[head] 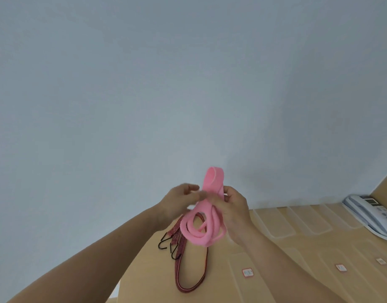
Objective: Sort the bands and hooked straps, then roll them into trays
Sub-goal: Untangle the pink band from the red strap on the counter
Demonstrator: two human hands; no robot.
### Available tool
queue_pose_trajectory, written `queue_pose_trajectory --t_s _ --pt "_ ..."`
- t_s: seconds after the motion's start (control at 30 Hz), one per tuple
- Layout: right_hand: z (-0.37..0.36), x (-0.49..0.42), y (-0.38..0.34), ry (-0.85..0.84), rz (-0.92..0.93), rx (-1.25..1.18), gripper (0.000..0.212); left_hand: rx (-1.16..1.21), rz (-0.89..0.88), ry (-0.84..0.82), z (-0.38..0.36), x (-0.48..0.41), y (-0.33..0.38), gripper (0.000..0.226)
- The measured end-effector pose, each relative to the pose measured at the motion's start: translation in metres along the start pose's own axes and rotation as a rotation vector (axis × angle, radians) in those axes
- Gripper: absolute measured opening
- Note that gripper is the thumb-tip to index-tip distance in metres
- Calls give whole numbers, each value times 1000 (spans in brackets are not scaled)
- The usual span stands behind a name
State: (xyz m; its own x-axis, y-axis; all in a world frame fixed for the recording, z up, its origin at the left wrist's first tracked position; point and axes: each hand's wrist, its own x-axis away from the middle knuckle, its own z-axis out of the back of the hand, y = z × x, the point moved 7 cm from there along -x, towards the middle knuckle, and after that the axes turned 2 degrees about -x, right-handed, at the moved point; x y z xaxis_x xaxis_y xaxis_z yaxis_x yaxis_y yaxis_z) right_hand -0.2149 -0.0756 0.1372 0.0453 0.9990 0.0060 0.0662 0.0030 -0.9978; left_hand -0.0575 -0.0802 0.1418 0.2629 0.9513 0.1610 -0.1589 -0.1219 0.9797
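I hold a pink band (212, 184) up in front of the wall, above the table. My right hand (234, 208) grips it near the upper loop, and the rest hangs in loose coils below. My left hand (183, 197), blurred, has its fingers on the band's left side at the same height. Beneath the hands a dark red striped strap (183, 278) with two black hooks (168, 246) lies in a long loop on the tan table (148, 272).
Several clear shallow trays (282, 224) lie in rows on the table to the right, some with small red-edged labels (247, 272). A white desk phone (371, 213) sits at the far right. A pale wall fills the upper view.
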Motion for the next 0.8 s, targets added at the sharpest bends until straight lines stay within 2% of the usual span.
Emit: queue_pose_trajectory --t_s 0.03,0.1,0.27,0.37,0.43,0.53,0.6,0.7,0.77,0.8 --pt "5 -3 0 33 2 28 10 -8 -7 -86 -10 2 -7 36" --pt "13 -6 -1 58 2 99 8 -40 -59 -132 -21 3 -14 22" --pt "41 -5 -6 74 35 172 14 46 -92 -45 -28 -5 -22 16" --pt "66 -5 -7 98 4 74 13 125 -62 86 -20 -14 -30 13" --pt "78 -6 -9 25 -18 33 13 89 -54 116 -25 -21 -31 13" --pt "84 -12 -12 -140 -38 97 13 -28 -34 45 -56 -33 -34 16" --pt "90 -19 -9 -199 -53 99 14 6 21 -6 -87 -37 -41 14" --pt "108 -34 -1 -197 -112 30 14 146 107 -41 -131 -38 -45 19" --pt "126 -45 10 -140 -137 -15 14 321 33 -195 -155 -32 -53 15" --pt "134 -49 17 -117 -145 -19 13 334 12 -180 -158 -30 -58 15"
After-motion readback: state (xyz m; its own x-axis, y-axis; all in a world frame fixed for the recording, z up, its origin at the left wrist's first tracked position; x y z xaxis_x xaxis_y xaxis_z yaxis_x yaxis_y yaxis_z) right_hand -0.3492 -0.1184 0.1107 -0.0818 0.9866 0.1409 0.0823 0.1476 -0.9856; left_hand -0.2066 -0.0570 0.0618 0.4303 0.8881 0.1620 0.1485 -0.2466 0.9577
